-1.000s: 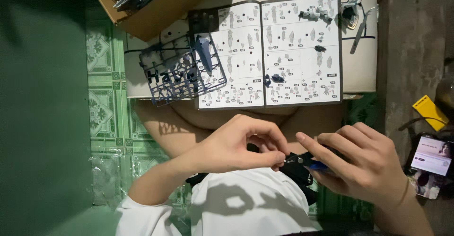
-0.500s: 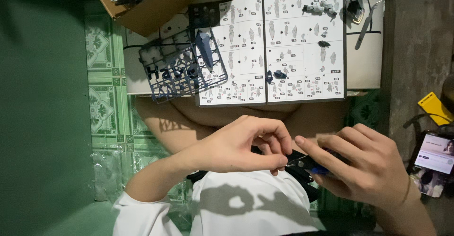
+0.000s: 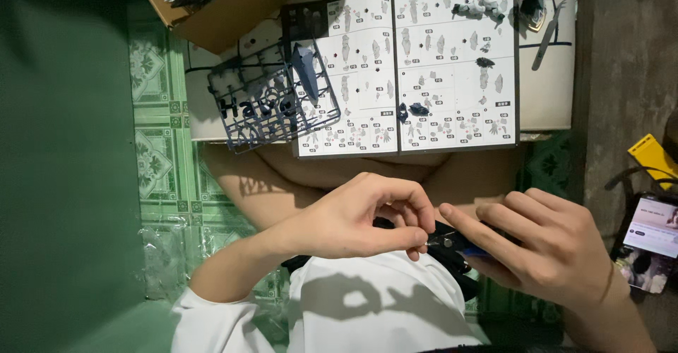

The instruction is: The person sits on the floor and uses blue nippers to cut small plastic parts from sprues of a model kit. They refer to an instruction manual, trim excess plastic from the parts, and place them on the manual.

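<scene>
- Left hand (image 3: 353, 219): positioned at centre frame above the lap; thumb and fingertips pinched together in a clenched grip on a very small part; the part itself is too small and too covered to identify.
- Right hand (image 3: 544, 250): positioned just beside the left hand, fingertips nearly touching it; grip closed around the nippers (image 3: 452, 248), a small dark cutting tool with a blue handle section visible under the fingers; the tool tip meets the left fingertips at the pinch point.
- Instruction booklet (image 3: 409, 70): lies open and flat on the white surface (image 3: 547, 98) beyond the hands; both pages show grey assembly diagrams; several small dark loose parts rest on the pages.
- Parts frame (image 3: 272, 106): dark blue-grey plastic grid; lies at the left edge of the booklet, partly overlapping the left page and overhanging the surface edge.
- Tweezers (image 3: 549, 31): metal; lie on the surface just right of the booklet; well apart from both hands.
- Cardboard box (image 3: 233, 7): at the top left; holds further dark frames; touches the rear of the surface.
- Floor (image 3: 155, 155): green patterned tile; visible left of the surface.
- Phone (image 3: 653, 226): lit screen; lies at the right edge of view, near a yellow object (image 3: 653, 156).
</scene>
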